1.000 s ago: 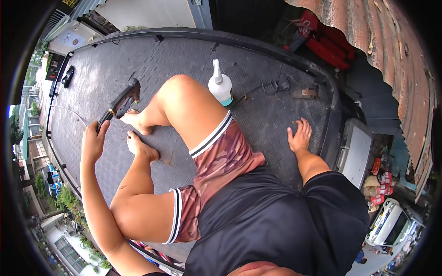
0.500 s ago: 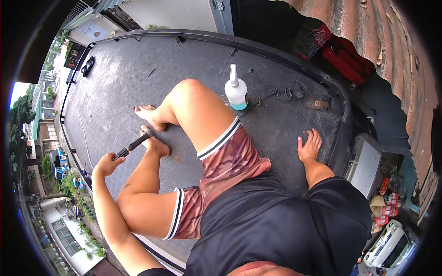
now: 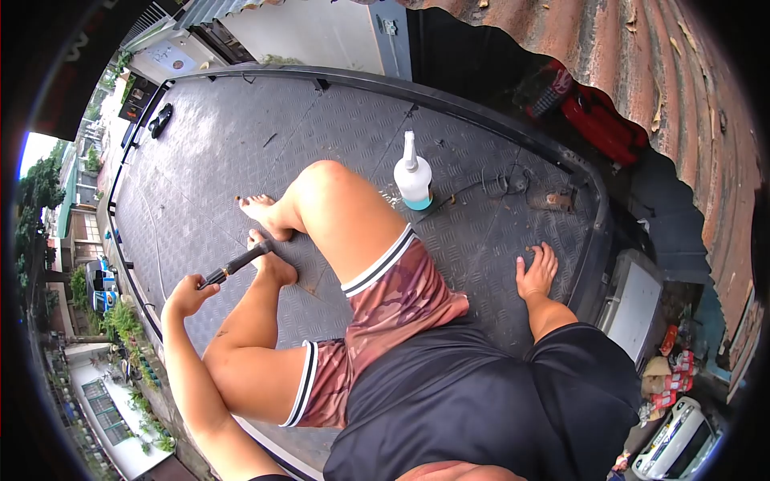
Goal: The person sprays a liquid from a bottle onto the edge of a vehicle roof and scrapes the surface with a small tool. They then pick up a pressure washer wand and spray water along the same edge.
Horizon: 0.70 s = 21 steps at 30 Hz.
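The person sits on a grey checker-plate roof deck (image 3: 241, 144). The left hand (image 3: 188, 295) is wrapped around the grip of a black spray gun (image 3: 234, 264), whose barrel points toward the bare feet. The right hand (image 3: 537, 271) lies flat on the deck, fingers spread, holding nothing. A white spray bottle (image 3: 413, 178) with a teal base stands upright beyond the knee; no writing on it can be read.

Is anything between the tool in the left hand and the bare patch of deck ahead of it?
Yes. The left hand grips the dark tool, and its tip ends right at the person's foot, which lies on the checker-plate deck just ahead.
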{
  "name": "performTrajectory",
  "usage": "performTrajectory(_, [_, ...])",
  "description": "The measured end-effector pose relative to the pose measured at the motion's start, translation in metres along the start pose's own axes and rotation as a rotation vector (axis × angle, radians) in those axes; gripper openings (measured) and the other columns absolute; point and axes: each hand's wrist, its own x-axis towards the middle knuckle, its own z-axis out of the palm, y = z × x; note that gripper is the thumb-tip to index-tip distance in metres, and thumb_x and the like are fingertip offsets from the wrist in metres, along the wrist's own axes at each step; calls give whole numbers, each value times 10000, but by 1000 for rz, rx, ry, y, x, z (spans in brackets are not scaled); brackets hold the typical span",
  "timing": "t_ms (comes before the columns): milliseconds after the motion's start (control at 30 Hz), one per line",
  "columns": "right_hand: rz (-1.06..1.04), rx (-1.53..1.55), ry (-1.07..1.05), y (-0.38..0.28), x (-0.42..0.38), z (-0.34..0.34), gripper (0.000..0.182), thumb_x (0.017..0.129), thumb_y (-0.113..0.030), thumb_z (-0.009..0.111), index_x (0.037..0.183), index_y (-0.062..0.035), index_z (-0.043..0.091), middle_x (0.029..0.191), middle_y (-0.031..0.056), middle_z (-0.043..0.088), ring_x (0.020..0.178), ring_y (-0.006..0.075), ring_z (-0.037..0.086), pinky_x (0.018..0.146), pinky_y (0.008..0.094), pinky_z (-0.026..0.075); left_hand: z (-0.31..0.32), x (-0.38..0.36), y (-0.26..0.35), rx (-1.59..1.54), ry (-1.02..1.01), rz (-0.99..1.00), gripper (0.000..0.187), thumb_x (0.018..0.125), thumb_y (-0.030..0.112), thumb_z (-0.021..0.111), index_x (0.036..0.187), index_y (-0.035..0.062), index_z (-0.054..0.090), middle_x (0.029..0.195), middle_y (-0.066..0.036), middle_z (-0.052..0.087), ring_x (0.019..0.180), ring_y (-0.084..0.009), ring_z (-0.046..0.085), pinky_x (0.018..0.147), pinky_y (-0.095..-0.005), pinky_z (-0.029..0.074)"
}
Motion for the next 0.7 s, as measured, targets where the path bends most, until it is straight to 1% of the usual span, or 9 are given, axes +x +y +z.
performTrajectory(133, [3, -2, -21, 3, 0, 2, 607, 988, -418, 654, 1458, -75, 482, 1642, 184, 382, 1579, 386, 283, 1319, 593, 168, 3, 4, -4, -16, 25, 31, 587, 870, 491, 865, 957, -59, 679, 714, -177, 648, 700, -274, 642, 687, -471, 500])
performTrajectory(333, [29, 30, -46, 4, 1, 4, 620, 1000, -422, 645, 1483, -73, 473, 1681, 188, 349, 1626, 374, 224, 1333, 589, 142, 4, -1, -4, -83, -6, -16, 545, 856, 463, 886, 948, -26, 663, 693, -128, 617, 667, -216, 579, 635, -444, 477])
performTrajectory(433, [25, 24, -50, 6, 1, 7, 616, 1001, -424, 643, 1482, -75, 477, 1692, 189, 341, 1628, 375, 227, 1333, 592, 140, 5, -3, -3, -104, -9, -25, 536, 856, 459, 886, 935, -20, 658, 689, -117, 618, 659, -200, 569, 622, -442, 470])
performTrajectory(533, [19, 10, -51, 5, 1, 5, 616, 1003, -429, 640, 1480, -79, 471, 1696, 190, 337, 1625, 377, 236, 1332, 595, 139, 7, 2, -10, -93, -9, 16, 531, 854, 455, 889, 924, -14, 649, 678, -110, 614, 661, -188, 567, 619, -437, 467])
performTrajectory(633, [18, 18, -51, 6, 1, 7, 616, 1004, -431, 640, 1477, -81, 461, 1697, 190, 335, 1626, 375, 233, 1332, 597, 135, 9, 6, -10, -46, 4, 16, 529, 853, 453, 890, 930, -11, 648, 670, -109, 616, 660, -186, 578, 616, -436, 467])
performTrajectory(700, [22, 14, -51, 6, 0, 7, 614, 1006, -434, 638, 1477, -82, 457, 1696, 190, 334, 1627, 374, 230, 1332, 597, 132, 8, 4, -8, -69, -6, 5, 535, 851, 456, 891, 939, -14, 650, 667, -111, 615, 659, -191, 583, 615, -439, 469])
